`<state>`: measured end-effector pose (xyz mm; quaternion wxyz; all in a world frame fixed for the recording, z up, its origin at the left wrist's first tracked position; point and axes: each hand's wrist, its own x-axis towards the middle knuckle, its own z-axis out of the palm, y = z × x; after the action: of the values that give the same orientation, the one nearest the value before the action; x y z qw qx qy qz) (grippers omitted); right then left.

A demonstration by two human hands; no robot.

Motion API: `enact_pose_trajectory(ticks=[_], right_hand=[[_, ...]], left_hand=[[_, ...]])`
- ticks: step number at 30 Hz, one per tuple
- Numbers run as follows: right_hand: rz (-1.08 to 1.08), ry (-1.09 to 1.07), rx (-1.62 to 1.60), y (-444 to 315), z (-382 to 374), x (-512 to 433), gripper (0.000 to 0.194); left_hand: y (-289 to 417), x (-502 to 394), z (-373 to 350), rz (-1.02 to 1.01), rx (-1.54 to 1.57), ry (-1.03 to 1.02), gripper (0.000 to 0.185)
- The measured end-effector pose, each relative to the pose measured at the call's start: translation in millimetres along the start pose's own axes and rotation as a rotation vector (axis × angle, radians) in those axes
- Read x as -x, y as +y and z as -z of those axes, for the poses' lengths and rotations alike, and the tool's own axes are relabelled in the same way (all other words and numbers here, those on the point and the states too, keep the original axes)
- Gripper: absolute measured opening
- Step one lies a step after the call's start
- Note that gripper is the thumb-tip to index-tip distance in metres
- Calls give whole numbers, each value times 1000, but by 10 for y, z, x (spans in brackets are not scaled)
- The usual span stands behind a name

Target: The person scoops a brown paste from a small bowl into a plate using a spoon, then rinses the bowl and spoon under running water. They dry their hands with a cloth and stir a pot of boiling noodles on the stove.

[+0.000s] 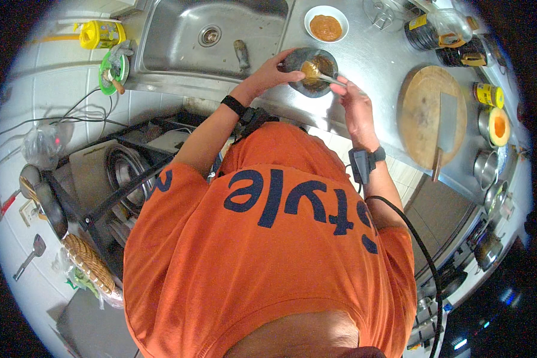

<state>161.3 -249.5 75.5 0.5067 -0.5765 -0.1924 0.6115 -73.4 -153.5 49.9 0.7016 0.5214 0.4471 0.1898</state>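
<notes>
My left hand (273, 74) grips the left rim of a dark grey stone mortar (311, 91), fingers behind and thumb at the near side. The mortar is tilted, and its hollow holds a yellow-brown paste (312, 71). In my right hand (354, 100) is the handle of a metal spoon (333, 80), its bowl dipped into the mortar and partly coated with paste. Just beyond the mortar stands a white bowl (308, 24) of orange-brown paste (326, 28). A stone pestle (241, 53) lies in the steel sink (174, 40) to the left.
Right along the counter are a round wooden cutting board (418, 103) with a cleaver (448, 121) on it, a cut orange-fleshed squash or melon (499, 127) and large dark bottles (425, 33). Left of the sink stand a yellow tub (99, 35) and a green basin (108, 85).
</notes>
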Motion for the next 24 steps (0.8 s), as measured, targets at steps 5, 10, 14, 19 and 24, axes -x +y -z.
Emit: enact_pose_trajectory(ticks=[5, 10, 14, 19, 24], right_hand=[[489, 89, 548, 17, -120, -73, 27], [379, -42, 520, 79, -203, -6, 27], [30, -131, 107, 47, -45, -81, 31], [134, -97, 135, -44, 49, -190, 31], [894, 23, 1164, -78, -81, -139, 24]], left_hand=[[18, 4, 22, 38, 38, 12, 93], [16, 5, 59, 98, 85, 37, 93], [-5, 14, 56, 89, 120, 41, 92], [-6, -1, 47, 94, 122, 56, 91], [53, 3, 22, 99, 82, 15, 90]])
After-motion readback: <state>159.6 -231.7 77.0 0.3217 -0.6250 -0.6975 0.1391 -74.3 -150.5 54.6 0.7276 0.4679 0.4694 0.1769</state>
